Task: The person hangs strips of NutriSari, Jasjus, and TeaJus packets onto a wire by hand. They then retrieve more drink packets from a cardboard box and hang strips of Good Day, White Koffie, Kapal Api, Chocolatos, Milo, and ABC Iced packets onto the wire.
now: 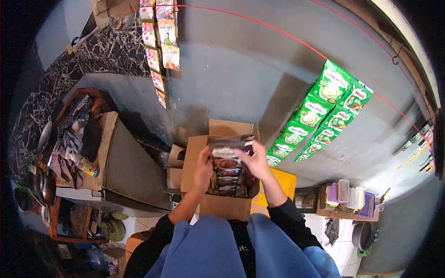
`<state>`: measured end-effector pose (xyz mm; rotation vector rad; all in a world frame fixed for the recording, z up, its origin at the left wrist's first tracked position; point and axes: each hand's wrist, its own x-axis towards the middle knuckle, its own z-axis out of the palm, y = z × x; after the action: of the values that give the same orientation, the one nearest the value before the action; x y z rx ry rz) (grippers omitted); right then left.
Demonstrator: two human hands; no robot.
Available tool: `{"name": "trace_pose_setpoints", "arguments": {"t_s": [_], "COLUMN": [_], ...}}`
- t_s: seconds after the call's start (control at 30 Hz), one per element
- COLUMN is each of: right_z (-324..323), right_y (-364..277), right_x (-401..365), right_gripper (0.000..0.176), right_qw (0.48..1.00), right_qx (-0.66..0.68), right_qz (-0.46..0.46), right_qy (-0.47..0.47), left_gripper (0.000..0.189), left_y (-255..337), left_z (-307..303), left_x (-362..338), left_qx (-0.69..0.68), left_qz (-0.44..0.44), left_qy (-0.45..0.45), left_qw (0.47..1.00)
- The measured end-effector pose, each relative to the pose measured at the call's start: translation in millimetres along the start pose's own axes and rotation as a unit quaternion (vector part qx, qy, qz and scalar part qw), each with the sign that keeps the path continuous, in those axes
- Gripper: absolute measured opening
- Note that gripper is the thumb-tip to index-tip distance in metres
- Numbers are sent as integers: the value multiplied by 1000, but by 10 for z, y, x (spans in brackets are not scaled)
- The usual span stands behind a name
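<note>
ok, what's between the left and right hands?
Head view: a strip of dark sachets fills the gap. The left hand and right hand both grip its top, and the strip hangs down into the open cardboard box.

Sachet strip is hanging above the cardboard box, between left hand and right hand. Milo sachets are hanging to the box's right. A bottle is lying on the table to its left.
</note>
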<state>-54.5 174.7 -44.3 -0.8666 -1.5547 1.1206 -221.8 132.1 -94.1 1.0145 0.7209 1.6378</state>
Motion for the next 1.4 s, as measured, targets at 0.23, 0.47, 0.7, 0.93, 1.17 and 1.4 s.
{"name": "trace_pose_setpoints", "arguments": {"t_s": [0.23, 0.47, 0.7, 0.93, 1.17, 1.4], "right_z": [-8, -78, -208, -175, -217, -192], "right_y": [-188, 194, 78, 17, -172, -54], "right_x": [-150, -246, -163, -58, -169, -77], "right_gripper": [28, 21, 33, 42, 53, 52], "right_qw": [935, 962, 848, 746, 870, 786], "right_qx": [-216, 200, 482, 601, 465, 553], "right_qz": [-196, 162, 219, 285, 129, 266], "right_qy": [-200, 88, 8, -34, -101, -71], "left_gripper": [36, 33, 35, 35, 33, 32], "left_y": [150, 573, 630, 548, 642, 674], "left_z": [-192, -91, -6, -167, -264, -165], "left_x": [470, 508, 454, 352, 312, 197], "left_qx": [-137, -152, -121, -126, -134, -106], "left_qz": [-324, -221, -117, -159, -127, -141], "left_qy": [-22, 16, 14, 70, 53, 97], "left_qw": [936, 963, 986, 977, 981, 979]}}
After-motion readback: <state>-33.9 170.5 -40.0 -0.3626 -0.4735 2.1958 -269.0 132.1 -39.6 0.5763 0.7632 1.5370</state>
